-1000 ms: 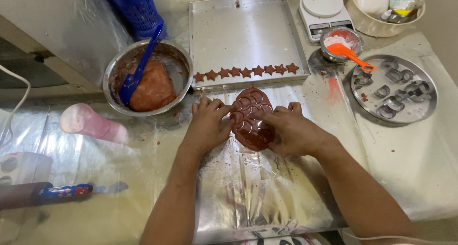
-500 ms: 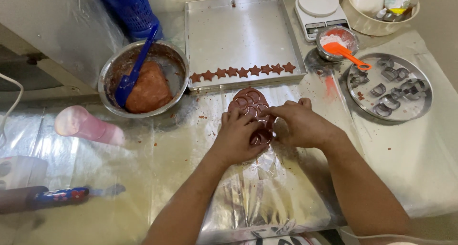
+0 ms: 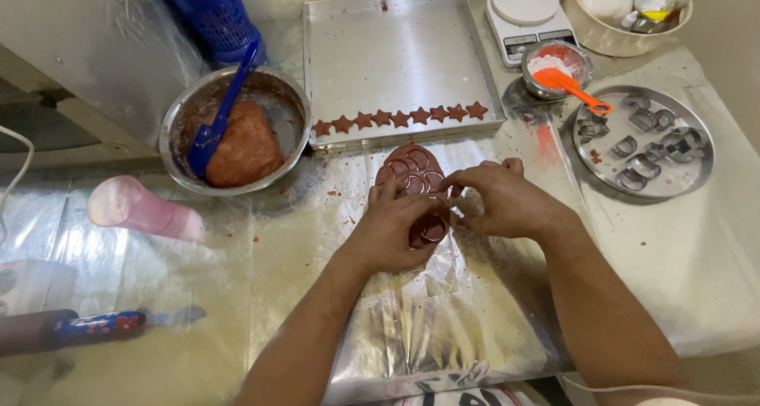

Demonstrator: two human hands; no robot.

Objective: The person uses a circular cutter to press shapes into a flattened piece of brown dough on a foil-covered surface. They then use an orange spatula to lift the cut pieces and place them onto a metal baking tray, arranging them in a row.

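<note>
Pretty cramped little setup: one countertop [image 3: 697, 271] wrapped in clear plastic sheeting [image 3: 158, 248] that throws back a lot of overhead glare (crinkles show as bright streaks). The back wall [image 3: 95, 26] is covered in shiny plastic too. A pale wall [image 3: 732, 50] sits at the far right, and a white cable [image 3: 16, 176] loops in from the left.

The baking tray [image 3: 396, 50] is matt brushed metal; the mixing bowl [image 3: 180, 113] is shiny metal; the dough sheet [image 3: 412, 168] looks soft, matt brown; the film [image 3: 412, 327] over the counter is glossy, crinkled plastic; the spatula [image 3: 218, 121] is smooth blue plastic.
</note>
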